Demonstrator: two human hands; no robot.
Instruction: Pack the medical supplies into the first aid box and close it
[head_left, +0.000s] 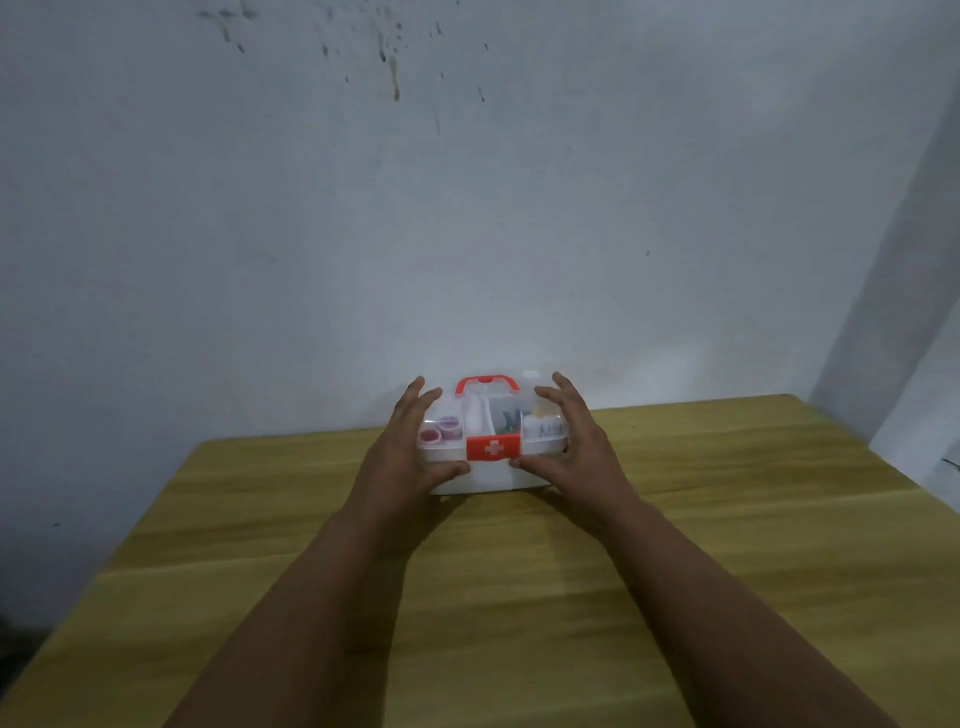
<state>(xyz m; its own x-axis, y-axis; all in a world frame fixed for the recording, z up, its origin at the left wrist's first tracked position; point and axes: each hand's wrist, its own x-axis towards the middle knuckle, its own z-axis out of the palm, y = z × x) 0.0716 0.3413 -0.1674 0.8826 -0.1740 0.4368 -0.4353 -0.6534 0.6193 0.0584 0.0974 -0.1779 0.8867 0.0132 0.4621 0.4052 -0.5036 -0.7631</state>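
On the wooden table (727, 530), left hand (400, 449) and right hand (576, 441) press spread-fingered on the first aid box (488, 480); snapping its red latch (492, 448) seems next.

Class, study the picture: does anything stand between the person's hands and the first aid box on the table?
Nothing visible does. The left hand is at the left end of the first aid box, the right hand at its right end, thumbs on its front beside the red latch.
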